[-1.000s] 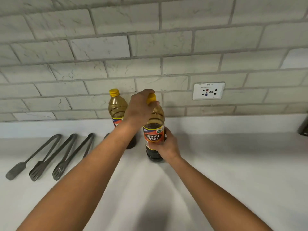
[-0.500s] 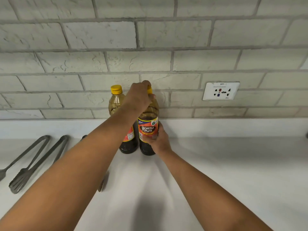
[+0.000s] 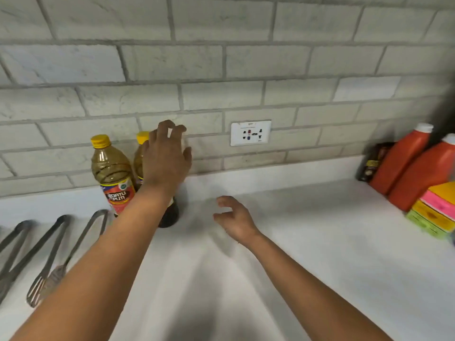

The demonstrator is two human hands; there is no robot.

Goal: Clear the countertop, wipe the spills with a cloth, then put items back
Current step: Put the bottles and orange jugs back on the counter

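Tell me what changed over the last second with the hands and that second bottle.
Both hands let go: the left hand came off the cap, the right hand off the label, and both now hover open. The released bottle stands beside the first bottle near the wall. The tongs lie as before.

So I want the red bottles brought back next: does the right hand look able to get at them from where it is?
Probably yes. The right hand hovers open over bare countertop, and nothing stands between it and the red bottles at the wall. The coloured stack sits in front of the nearer bottle, so come in from the left.
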